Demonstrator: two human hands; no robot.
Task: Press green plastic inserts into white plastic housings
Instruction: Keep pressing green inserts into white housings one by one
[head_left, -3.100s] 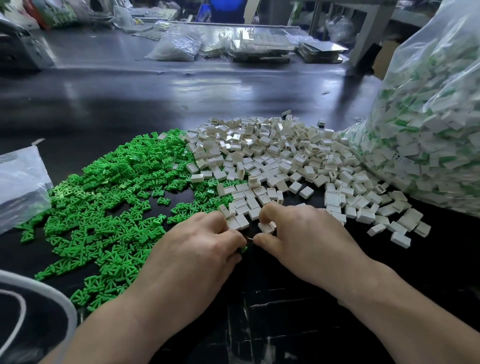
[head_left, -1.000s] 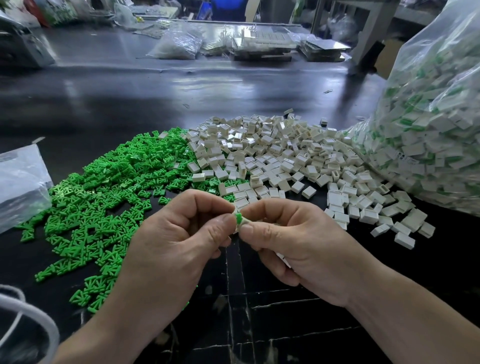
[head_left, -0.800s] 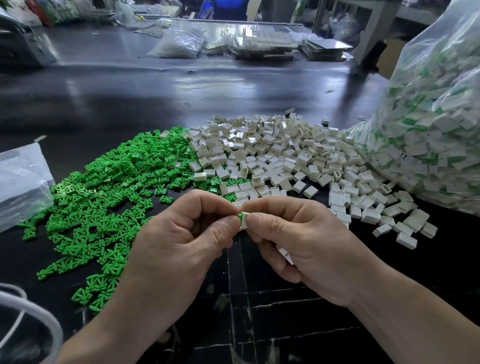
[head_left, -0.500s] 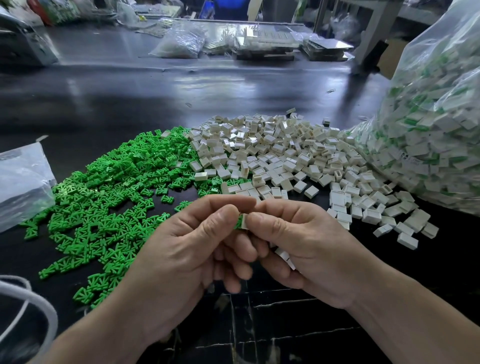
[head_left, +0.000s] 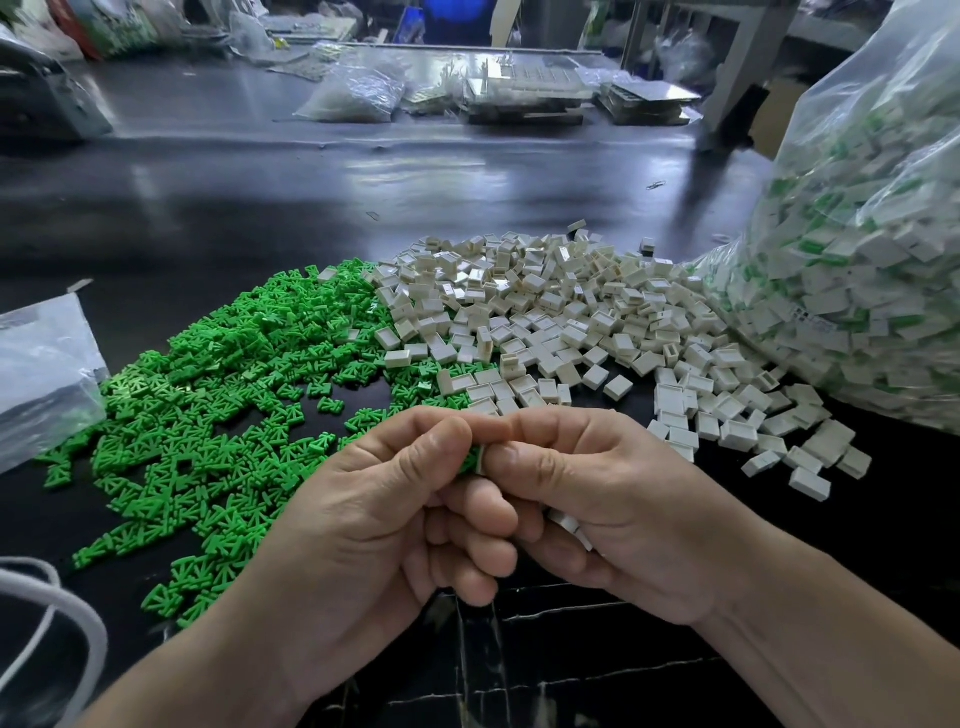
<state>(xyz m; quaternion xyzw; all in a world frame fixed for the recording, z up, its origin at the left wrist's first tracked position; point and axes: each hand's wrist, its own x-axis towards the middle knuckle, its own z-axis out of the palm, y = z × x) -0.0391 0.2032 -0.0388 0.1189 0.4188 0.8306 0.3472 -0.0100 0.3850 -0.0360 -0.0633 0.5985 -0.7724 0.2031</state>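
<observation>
My left hand (head_left: 374, 514) and my right hand (head_left: 613, 499) meet above the near edge of the black table. Between their thumbs and forefingers sit a green insert (head_left: 469, 461) and a white housing (head_left: 481, 458), pressed against each other; my left pinches the insert, my right the housing. More white housings (head_left: 566, 522) show under my right hand's curled fingers. A pile of green inserts (head_left: 218, 384) spreads on the left. Beside it on the right lies a pile of white housings (head_left: 561, 317).
A big clear bag of assembled white-and-green parts (head_left: 862, 260) fills the right side. A smaller clear bag (head_left: 41, 374) lies at the left edge, a white cord (head_left: 62, 618) at the lower left. Bags and trays (head_left: 519, 93) stand at the far edge of the table (head_left: 311, 197).
Both hands rose from the table with the parts and came together. In the last half second my left fingers closed further around the insert against the housing.
</observation>
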